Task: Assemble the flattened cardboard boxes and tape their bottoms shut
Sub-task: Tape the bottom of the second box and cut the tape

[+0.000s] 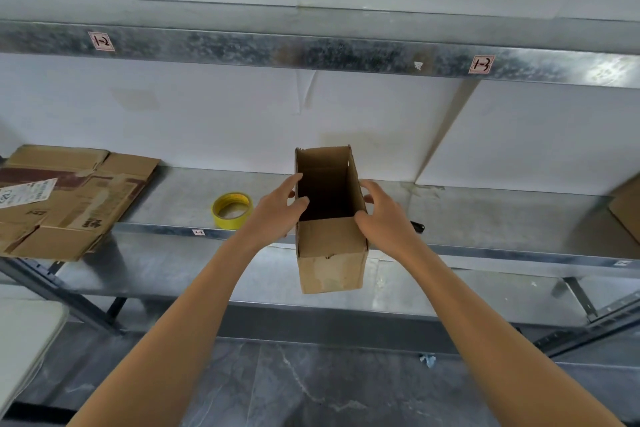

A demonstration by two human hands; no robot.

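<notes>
Cardboard box (pixel 330 253), opened into a tall sleeve, is held in the air just in front of the shelf (pixel 502 218) edge, its open end tilted toward the camera. The left hand (pixel 277 208) pinches the left wall at the rim; the right hand (pixel 384 215) curls round the right wall, thumb over the edge. A yellow tape roll (pixel 231 211) lies near the left hand, with flattened boxes (pixel 69 198) farther left. Whether the bottom is closed cannot be told. Squaring the walls and folding the flaps flush before taping would likely serve best.
</notes>
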